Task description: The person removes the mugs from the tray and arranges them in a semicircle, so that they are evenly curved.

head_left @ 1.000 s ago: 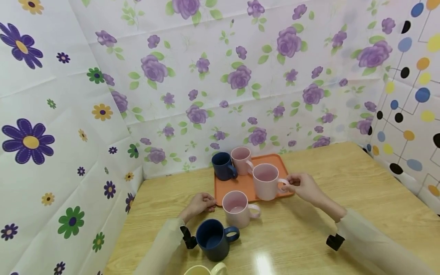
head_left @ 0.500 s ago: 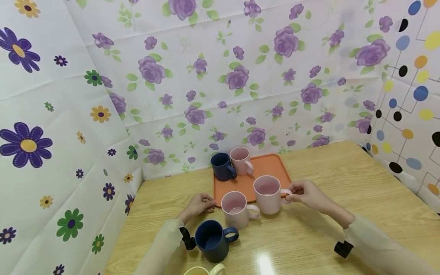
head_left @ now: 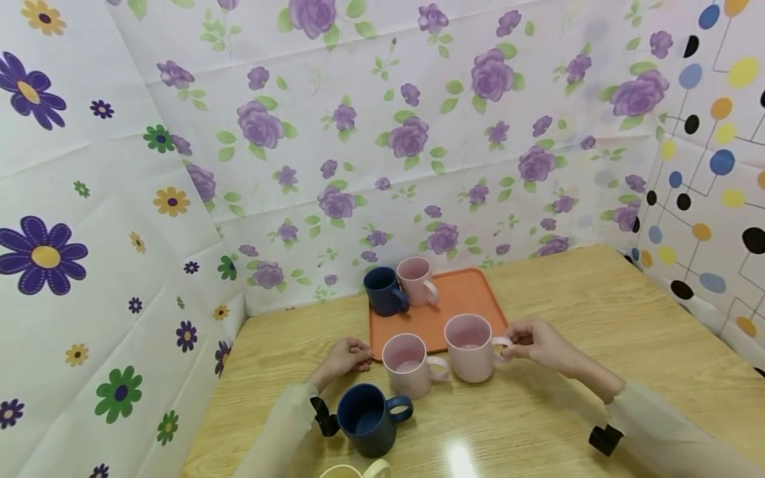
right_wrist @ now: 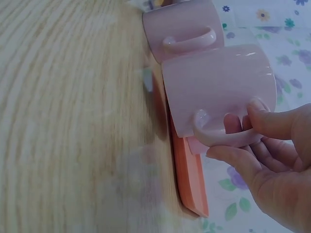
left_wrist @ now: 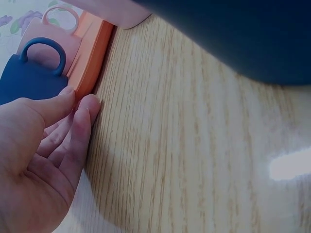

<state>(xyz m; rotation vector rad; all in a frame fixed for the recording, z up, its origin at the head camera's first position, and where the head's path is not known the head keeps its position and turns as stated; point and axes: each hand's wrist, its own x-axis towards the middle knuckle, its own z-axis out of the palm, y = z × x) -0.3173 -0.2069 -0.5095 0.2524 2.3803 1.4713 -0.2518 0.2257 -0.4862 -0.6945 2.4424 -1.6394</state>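
My left hand [head_left: 346, 356] pinches the tray's [head_left: 460, 299] near-left corner, my right hand [head_left: 542, 345] a pink mug's [head_left: 472, 360] handle, another mug [head_left: 410, 380] between them.

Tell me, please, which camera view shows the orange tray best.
The head view: most of the orange tray shows from above. Left wrist shows one edge, at the left hand; right wrist, a strip behind the held pink mug.
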